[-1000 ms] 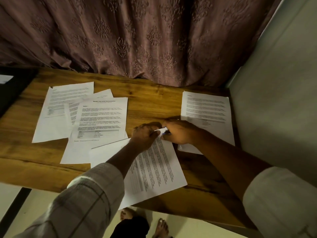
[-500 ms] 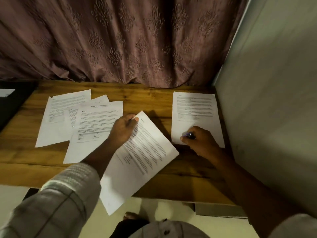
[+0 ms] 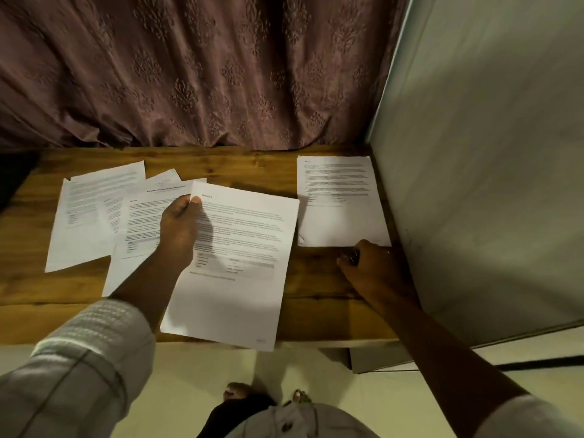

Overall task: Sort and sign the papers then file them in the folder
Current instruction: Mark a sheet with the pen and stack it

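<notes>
A dusky pink patterned curtain (image 3: 205, 74) is hanging behind a brown wooden worktop (image 3: 319, 289) where a person is handling papers.
A loose fan of white printed papers (image 3: 91, 213) is lying at the left, and a single white printed page (image 3: 341, 216) is lying at the right, by the wall. The left hand (image 3: 180, 226) is pinching the top left corner of another white printed sheet (image 3: 240, 279), which is overhanging the worktop's near edge. The right hand (image 3: 373, 267) is curling round a small dark pen (image 3: 351, 258), resting at the single page's near edge.
</notes>
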